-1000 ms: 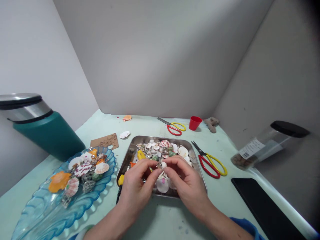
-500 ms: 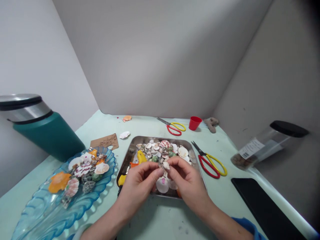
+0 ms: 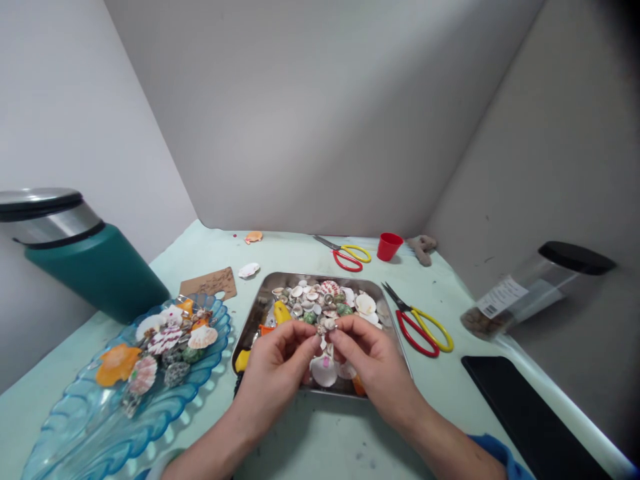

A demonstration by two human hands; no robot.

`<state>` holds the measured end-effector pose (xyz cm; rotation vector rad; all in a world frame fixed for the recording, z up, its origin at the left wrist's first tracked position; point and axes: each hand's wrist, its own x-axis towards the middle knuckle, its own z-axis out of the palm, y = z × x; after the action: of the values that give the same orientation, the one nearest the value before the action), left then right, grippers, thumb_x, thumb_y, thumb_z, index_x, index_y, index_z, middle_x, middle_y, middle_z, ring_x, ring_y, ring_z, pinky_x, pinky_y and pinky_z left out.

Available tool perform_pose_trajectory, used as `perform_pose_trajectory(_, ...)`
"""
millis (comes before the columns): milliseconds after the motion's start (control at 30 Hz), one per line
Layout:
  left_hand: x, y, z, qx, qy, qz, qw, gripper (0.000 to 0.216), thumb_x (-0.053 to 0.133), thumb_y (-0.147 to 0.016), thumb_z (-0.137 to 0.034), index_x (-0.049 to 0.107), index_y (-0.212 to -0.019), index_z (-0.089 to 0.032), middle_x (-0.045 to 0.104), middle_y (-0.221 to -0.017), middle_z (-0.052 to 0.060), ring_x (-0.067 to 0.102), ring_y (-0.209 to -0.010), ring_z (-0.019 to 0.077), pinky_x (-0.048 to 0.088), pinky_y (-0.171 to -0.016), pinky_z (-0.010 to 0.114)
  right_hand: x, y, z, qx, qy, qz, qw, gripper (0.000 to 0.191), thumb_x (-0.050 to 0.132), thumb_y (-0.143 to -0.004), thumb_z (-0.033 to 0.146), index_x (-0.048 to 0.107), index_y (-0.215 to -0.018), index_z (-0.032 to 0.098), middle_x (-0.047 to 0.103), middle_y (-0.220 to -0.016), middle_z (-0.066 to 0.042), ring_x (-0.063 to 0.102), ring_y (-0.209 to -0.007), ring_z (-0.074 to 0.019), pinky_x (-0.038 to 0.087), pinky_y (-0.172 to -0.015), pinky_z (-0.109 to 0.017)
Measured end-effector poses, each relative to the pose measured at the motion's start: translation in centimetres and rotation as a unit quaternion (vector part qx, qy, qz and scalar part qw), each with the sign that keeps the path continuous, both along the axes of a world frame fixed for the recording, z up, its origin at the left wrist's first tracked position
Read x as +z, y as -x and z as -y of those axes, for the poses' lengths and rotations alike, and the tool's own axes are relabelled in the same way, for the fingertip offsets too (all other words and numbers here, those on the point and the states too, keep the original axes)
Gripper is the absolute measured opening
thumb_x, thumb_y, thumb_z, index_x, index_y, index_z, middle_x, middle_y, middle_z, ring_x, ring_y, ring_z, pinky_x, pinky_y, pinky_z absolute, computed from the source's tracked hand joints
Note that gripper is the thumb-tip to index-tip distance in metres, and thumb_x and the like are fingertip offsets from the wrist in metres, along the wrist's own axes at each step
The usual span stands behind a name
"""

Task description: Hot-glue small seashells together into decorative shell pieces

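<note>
Small shell (image 3: 330, 325) now sits slightly lower over the metal tray's (image 3: 253, 313) front edge, pinched between left hand (image 3: 277, 373) and right hand (image 3: 373, 363).

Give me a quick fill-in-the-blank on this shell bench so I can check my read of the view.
Both hands pinch a small shell above the ____ tray.
The dish holding big shells is ____ in colour.
The cup at the back is ____.
____ pairs of scissors lie on the table.

Missing: metal; blue; red; two
</note>
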<state>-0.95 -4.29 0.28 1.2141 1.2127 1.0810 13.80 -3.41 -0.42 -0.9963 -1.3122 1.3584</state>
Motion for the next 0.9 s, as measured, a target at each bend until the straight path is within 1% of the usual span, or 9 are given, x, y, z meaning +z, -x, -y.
perform_pose_trajectory(133, -0.1, 0.1, 0.0, 0.006, -0.005, -0.015, 1.0, 0.022, 0.062, -0.075, -0.036, 0.061, -0.075, -0.014, 0.052, -0.054, -0.005, 0.044, -0.042, 0.0062, 0.037, -0.041, 0.017, 0.1, 0.0, 0.1, 0.0, -0.003, 0.012, 1.0, 0.02, 0.057, -0.084, 0.032, 0.055, -0.071, 0.017, 0.048, -0.06, 0.005, 0.043, -0.057, -0.0096, 0.036, -0.054, -0.02)
perform_pose_trajectory(267, -0.1, 0.0, 0.1, 0.011, -0.017, -0.03, 0.999, 0.024, 0.062, -0.076, -0.037, 0.061, -0.071, -0.014, 0.052, -0.054, -0.004, 0.044, -0.041, 0.0062, 0.036, -0.041, 0.017, -0.2, 0.0, 0.1, -0.017, -0.008, 0.03, 0.999, 0.023, 0.057, -0.085, 0.033, 0.053, -0.068, 0.017, 0.048, -0.06, 0.005, 0.044, -0.056, -0.0094, 0.037, -0.053, -0.02)
perform_pose_trajectory(367, 0.0, 0.0, 0.0, 0.015, -0.016, -0.033, 0.999, 0.025, 0.061, -0.076, -0.037, 0.06, -0.069, -0.013, 0.053, -0.054, -0.003, 0.044, -0.041, 0.006, 0.034, -0.04, 0.017, -0.6, 0.1, 0.0, -0.055, -0.019, 0.022, 0.998, 0.017, 0.061, -0.083, 0.033, 0.054, -0.075, 0.019, 0.049, -0.065, 0.005, 0.045, -0.059, -0.0099, 0.038, -0.054, -0.02)
perform_pose_trajectory(500, 0.0, 0.0, 0.0, 0.012, -0.019, -0.042, 0.999, 0.026, 0.06, -0.077, -0.038, 0.059, -0.068, -0.014, 0.054, -0.055, -0.003, 0.043, -0.04, 0.0059, 0.033, -0.04, 0.017, -1.3, 0.1, 0.0, -0.084, -0.054, 0.018, 0.995, 0.011, 0.062, -0.082, 0.029, 0.054, -0.086, 0.022, 0.053, -0.078, 0.003, 0.05, -0.07, -0.0118, 0.042, -0.062, -0.021)
perform_pose_trajectory(567, -0.1, 0.1, 0.0, 0.008, -0.019, -0.048, 0.999, 0.027, 0.059, -0.078, -0.039, 0.059, -0.068, -0.014, 0.056, -0.056, -0.002, 0.044, -0.04, 0.006, 0.033, -0.04, 0.018, -1.5, 0.2, 0.0, -0.091, -0.08, 0.039, 0.992, 0.008, 0.06, -0.084, 0.026, 0.054, -0.088, 0.023, 0.053, -0.08, 0.003, 0.051, -0.073, -0.0122, 0.043, -0.065, -0.022)
perform_pose_trajectory(667, -0.3, 0.1, -0.1, 0.001, -0.018, -0.057, 0.998, 0.028, 0.057, -0.079, -0.04, 0.058, -0.069, -0.014, 0.056, -0.057, -0.002, 0.043, -0.04, 0.0063, 0.033, -0.04, 0.018, -1.7, 0.1, 0.0, -0.095, -0.103, 0.059, 0.988, 0.005, 0.058, -0.086, 0.025, 0.055, -0.09, 0.024, 0.055, -0.082, 0.003, 0.051, -0.072, -0.0122, 0.043, -0.065, -0.022)
perform_pose_trajectory(800, -0.5, 0.1, -0.1, -0.012, -0.032, -0.083, 0.996, 0.029, 0.055, -0.081, -0.04, 0.056, -0.066, -0.015, 0.051, -0.053, -0.004, 0.042, -0.041, 0.0074, 0.033, -0.042, 0.019, -1.6, 0.2, 0.2, -0.092, -0.112, 0.066, 0.987, 0.004, 0.056, -0.087, 0.024, 0.056, -0.091, 0.024, 0.057, -0.083, 0.002, 0.053, -0.074, -0.013, 0.043, -0.066, -0.023)
perform_pose_trajectory(900, -0.8, 0.2, 0.0, -0.019, -0.044, -0.103, 0.993, 0.03, 0.053, -0.082, -0.041, 0.055, -0.066, -0.016, 0.048, -0.052, -0.004, 0.041, -0.043, 0.0082, 0.032, -0.043, 0.02, -1.4, 0.1, 0.3, -0.096, -0.105, 0.078, 0.987, 0.005, 0.054, -0.088, 0.026, 0.056, -0.092, 0.023, 0.058, -0.084, 0.001, 0.054, -0.075, -0.0133, 0.043, -0.066, -0.023)
